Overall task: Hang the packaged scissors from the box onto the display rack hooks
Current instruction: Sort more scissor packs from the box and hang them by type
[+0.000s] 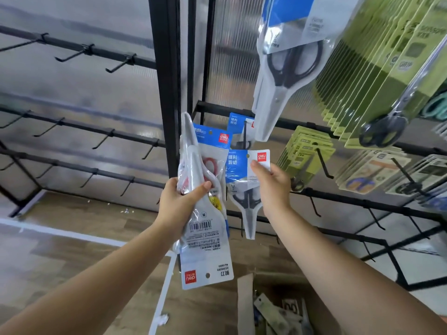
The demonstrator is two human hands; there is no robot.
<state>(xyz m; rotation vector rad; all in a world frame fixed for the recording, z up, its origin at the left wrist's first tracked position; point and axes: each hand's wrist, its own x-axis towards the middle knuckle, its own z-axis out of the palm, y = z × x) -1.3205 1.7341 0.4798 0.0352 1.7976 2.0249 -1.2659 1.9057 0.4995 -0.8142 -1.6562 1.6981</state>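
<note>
While a bundle of packaged scissors is kept bunched in the left hand, fingers and thumb curled round its middle, a single black-handled pack is pinched at its blue-and-white header by the right hand. The header, with its punched hole uppermost, is held level with the lower rails of the display rack, apparently so that the hole can be lined up with a free hook just beside the wrist. The bundle is held to the side, seemingly as a ready supply; at least one of its packs is turned upside down, with the hang hole at the bottom, and would need turning before it is hung. Further stock is seen in the open cardboard box on the floor below. Green-carded packs are already hung in dense rows on the upper right, while the hooks of the left-hand bay are bare.
</note>
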